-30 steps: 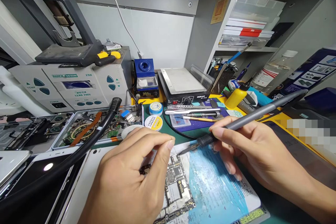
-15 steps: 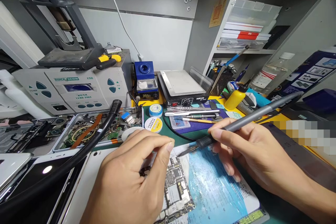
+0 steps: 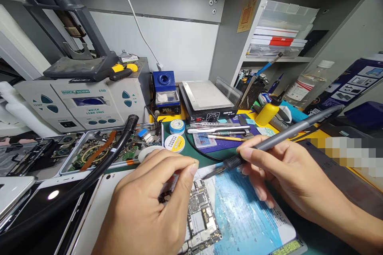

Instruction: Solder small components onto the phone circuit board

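Circuit board [image 3: 201, 217] half hidden under left hand [image 3: 143, 211] (fingers pinched together, contents unseen), right hand [image 3: 281, 175] clamped on soldering iron [image 3: 284, 135].

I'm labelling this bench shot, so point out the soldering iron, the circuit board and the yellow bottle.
soldering iron [image 3: 281, 137], head view, on the grey handle past the fingers.
circuit board [image 3: 200, 215], head view, on its middle, right of the left hand.
yellow bottle [image 3: 267, 113], head view, on the yellow body.

Hid most of the circuit board [image 3: 201, 215] under the left hand [image 3: 146, 211]. Lost the soldering iron [image 3: 281, 137] tip behind the thumb. Ran off the lower edge at the right forearm. Pixelated a patch on the desk [image 3: 353, 153].
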### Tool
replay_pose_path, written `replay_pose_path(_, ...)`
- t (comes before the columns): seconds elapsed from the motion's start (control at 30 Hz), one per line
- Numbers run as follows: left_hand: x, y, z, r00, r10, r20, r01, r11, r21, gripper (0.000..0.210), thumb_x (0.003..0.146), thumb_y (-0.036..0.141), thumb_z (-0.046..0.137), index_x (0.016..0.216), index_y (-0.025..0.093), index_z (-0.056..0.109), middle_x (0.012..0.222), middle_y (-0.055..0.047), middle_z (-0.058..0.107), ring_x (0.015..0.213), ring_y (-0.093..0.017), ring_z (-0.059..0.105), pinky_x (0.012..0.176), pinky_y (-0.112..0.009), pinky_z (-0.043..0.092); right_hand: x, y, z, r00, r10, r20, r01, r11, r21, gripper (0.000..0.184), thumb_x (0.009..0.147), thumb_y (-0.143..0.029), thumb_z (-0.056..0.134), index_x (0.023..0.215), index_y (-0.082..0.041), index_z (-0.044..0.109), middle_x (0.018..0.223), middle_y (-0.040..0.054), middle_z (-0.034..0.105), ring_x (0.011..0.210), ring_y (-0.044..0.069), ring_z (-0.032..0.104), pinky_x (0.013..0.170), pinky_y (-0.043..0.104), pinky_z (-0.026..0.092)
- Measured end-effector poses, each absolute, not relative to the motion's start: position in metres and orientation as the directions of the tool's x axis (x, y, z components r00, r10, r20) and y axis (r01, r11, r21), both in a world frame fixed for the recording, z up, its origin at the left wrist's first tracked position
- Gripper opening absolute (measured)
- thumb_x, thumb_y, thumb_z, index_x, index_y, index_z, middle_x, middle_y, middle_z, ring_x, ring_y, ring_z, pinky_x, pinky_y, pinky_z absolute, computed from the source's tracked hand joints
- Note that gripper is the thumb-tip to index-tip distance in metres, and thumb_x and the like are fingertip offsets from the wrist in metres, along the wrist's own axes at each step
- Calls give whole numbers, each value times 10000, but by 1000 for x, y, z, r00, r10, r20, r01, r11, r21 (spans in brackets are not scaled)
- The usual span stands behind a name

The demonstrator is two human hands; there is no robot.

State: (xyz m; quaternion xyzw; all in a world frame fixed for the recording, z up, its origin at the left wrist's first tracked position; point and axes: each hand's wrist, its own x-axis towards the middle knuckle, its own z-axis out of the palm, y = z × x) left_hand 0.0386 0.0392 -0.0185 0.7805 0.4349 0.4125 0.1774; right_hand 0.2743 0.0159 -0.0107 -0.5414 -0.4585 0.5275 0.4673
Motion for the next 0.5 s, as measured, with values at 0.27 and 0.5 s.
replay_pose_path(0.27, 42, 40, -19, 273, 834, 479, 539, -545, 642, 74, 908, 272, 618, 865, 298, 673, 870, 71, 674, 816, -92, 651, 738, -160, 485, 273, 16, -11, 31, 992, -125, 23, -125, -992, 41, 892, -252, 663, 888, -211, 660, 583, -43, 645, 348, 117, 572, 305, 171, 437)
replay_pose_path(0.5, 39, 39, -21, 280, 833, 477, 537, -548, 642, 63, 905, 283, 622, 871, 302, 672, 876, 72, 672, 828, -89, 655, 740, -154, 483, 274, 16, -13, 31, 992, -122, 28, -123, -992, 45, 867, -266, 679, 860, -222, 669, 567, -44, 640, 336, 127, 566, 290, 181, 433)
